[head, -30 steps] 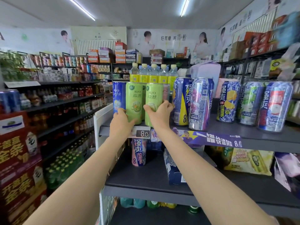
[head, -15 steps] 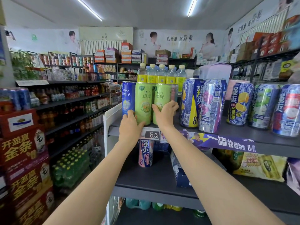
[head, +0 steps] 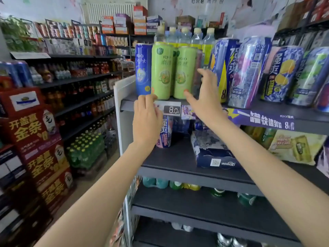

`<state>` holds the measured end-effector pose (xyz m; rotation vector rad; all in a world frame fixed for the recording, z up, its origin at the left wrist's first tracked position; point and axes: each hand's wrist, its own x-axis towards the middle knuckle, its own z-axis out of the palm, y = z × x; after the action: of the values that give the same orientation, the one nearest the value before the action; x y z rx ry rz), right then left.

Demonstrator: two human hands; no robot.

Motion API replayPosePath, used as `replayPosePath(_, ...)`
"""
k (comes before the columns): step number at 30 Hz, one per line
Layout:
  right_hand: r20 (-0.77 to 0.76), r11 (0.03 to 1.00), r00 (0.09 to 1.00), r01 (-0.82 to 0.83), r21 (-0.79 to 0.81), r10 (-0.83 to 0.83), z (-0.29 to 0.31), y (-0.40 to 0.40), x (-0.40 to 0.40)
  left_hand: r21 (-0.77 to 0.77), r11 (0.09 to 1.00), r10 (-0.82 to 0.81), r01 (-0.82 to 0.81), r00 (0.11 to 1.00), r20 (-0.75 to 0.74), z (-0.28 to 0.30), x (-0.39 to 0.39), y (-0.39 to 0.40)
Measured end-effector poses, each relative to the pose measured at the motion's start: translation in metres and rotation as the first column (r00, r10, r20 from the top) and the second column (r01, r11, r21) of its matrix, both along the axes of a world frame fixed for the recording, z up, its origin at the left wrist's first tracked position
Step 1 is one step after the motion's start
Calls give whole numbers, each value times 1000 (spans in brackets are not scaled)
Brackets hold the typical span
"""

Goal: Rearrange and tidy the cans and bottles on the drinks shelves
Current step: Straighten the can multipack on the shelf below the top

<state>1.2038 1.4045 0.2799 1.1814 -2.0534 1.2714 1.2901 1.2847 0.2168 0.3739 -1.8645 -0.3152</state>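
Two tall green cans [head: 162,72] stand side by side at the front left of the top shelf [head: 267,111], with a blue can [head: 142,70] to their left. My left hand [head: 146,120] hangs just below the shelf edge, fingers loosely curled, holding nothing. My right hand [head: 206,97] is spread open just right of the right green can [head: 183,73], its thumb near the can's base. Bigger blue and purple cans [head: 247,72] stand further right. Clear bottles with yellow labels [head: 185,36] stand behind the green cans.
A price tag reading 8.0 [head: 171,109] sits on the shelf edge. On the middle shelf [head: 178,161] stand a pink and blue can [head: 164,132], a dark blue pack [head: 211,150] and a yellow-green pack [head: 295,147]. Red boxes [head: 32,132] are stacked at the left.
Both hands have let go of the green cans. The left hand dropped below the shelf edge; the right hand opened and drew off to the right. The camera moved closer.
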Motion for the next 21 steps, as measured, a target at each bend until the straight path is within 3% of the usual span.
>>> replayPosePath(2, -145, 997, 988, -48, 56, 55, -20, 40, 2, -107, 994, -30, 32, 999, 26, -40, 5, 17)
replayPosePath(4, -174, 991, 981, -70, 115, 89, -49, 80, -1, -55, 994, -87, 96, 986, 139, -79, 0, 32)
replayPosePath(6, -156, 985, 985, -52, 166, 78, -77, 111, -8, 130, 981, -170, 141, 954, 248, -108, -11, 43)
replayPosePath(10, -212, 968, 976, 97, 232, -47, -131, 148, -37, 489, 858, -373, 157, 845, 384, -133, -39, 60)
replayPosePath(13, -19, 936, 980, 195, 292, -198, -164, 161, -69, 607, 787, -445, 109, 782, 437, -137, -60, 71)
replayPosePath(17, 358, 928, 883, 189, 321, -304, -184, 159, -102, 690, 722, -461, 61, 786, 413, -138, -79, 77)
replayPosePath(19, 432, 944, 854, 181, 275, -289, -189, 156, -104, 694, 717, -453, 63, 799, 395, -139, -81, 77)
replayPosePath(21, 401, 943, 869, 190, 273, -291, -191, 151, -97, 693, 715, -426, 88, 842, 332, -140, -77, 74)
